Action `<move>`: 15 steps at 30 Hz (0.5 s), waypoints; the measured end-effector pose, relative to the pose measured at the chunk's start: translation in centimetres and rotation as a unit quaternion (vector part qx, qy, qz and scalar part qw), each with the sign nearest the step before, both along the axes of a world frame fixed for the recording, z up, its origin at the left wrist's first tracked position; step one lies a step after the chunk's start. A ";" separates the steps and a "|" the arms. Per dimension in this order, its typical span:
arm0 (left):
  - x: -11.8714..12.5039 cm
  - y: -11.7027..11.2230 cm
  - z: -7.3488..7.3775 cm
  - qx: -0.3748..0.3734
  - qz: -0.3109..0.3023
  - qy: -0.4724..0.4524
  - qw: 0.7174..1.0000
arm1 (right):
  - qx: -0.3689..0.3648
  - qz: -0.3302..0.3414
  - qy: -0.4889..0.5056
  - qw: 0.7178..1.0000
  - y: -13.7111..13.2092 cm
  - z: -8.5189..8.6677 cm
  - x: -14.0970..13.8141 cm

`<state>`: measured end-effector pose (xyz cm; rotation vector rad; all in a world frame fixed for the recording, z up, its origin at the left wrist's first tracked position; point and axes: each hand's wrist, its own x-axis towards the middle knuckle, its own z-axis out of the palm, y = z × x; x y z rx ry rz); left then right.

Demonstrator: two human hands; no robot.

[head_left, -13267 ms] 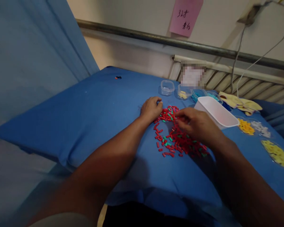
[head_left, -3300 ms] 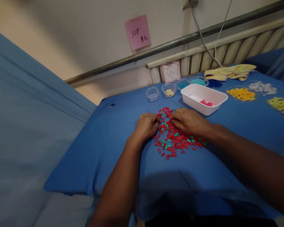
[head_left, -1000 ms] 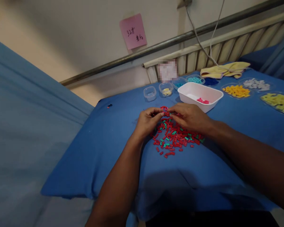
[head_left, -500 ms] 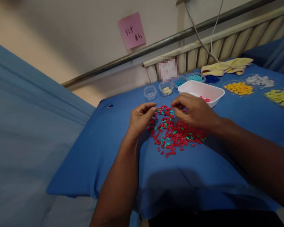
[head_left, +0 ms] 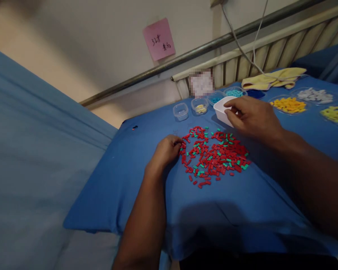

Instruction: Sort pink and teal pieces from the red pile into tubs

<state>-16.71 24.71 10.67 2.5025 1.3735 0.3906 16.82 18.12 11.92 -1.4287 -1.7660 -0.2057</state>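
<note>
A heap of small red and green pieces (head_left: 214,155) lies on the blue cloth (head_left: 129,180). My left hand (head_left: 166,150) rests on the cloth at the heap's left edge, fingers curled at the nearest red pieces. My right hand (head_left: 252,118) is over the white rectangular tray (head_left: 222,108) behind the heap, fingers pinched together above it; whatever they hold is hidden. The hand covers most of the tray.
Behind the heap stand small clear tubs (head_left: 180,111), one holding yellow bits (head_left: 199,107), and lids of turquoise pieces (head_left: 233,92). At the right lie orange (head_left: 288,105), white (head_left: 315,95) and yellow (head_left: 336,114) piles and a yellow cloth (head_left: 273,77). A pink note (head_left: 159,39) hangs on the wall.
My right hand has lifted off the heap and moved back and right over the white tray. My left hand has dropped to the heap's left edge.
</note>
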 end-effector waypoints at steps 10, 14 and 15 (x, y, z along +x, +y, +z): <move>-0.7 0.5 0.7 0.031 0.048 -0.098 0.994 | -0.043 0.168 -0.119 0.978 -0.1 -2.1 -3.0; -0.6 0.1 0.7 -0.071 -0.001 -0.073 0.995 | -0.076 0.207 -0.157 0.963 0.0 -2.6 -3.2; -0.4 -0.1 0.6 -0.083 -0.025 -0.064 0.994 | -0.087 0.210 -0.165 0.960 0.0 -2.6 -3.2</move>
